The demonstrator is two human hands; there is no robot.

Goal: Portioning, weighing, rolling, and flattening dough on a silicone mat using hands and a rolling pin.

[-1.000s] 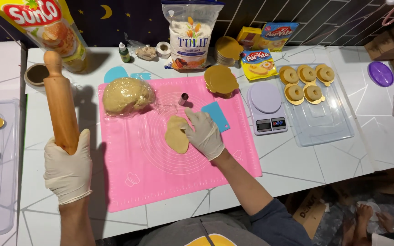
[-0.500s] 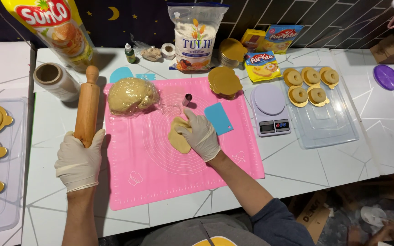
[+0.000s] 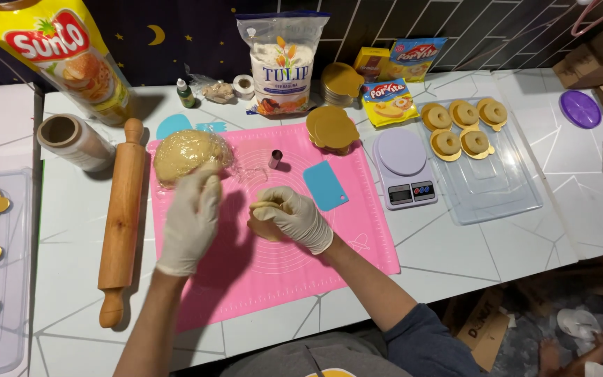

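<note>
right hand [image 3: 293, 218]: cupping dough piece [image 3: 263, 227] | left hand [image 3: 191, 216]: apparently touching wrapped dough ball [image 3: 186, 155] | pink mat [image 3: 301, 258]

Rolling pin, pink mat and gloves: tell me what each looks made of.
Rolling pin: wood, by its warm brown grain and matte finish. Pink mat: probably silicone, thin, flat, with printed guide circles. Gloves on the left hand and right hand: likely thin latex or vinyl, whitish and wrinkled.

Your left hand [image 3: 190, 218] no longer grips the rolling pin [image 3: 121, 220], which now lies on the table beside the pink mat [image 3: 301, 265]; your right hand [image 3: 291, 216] now cups the dough piece [image 3: 263, 227], lifted off the mat
</note>
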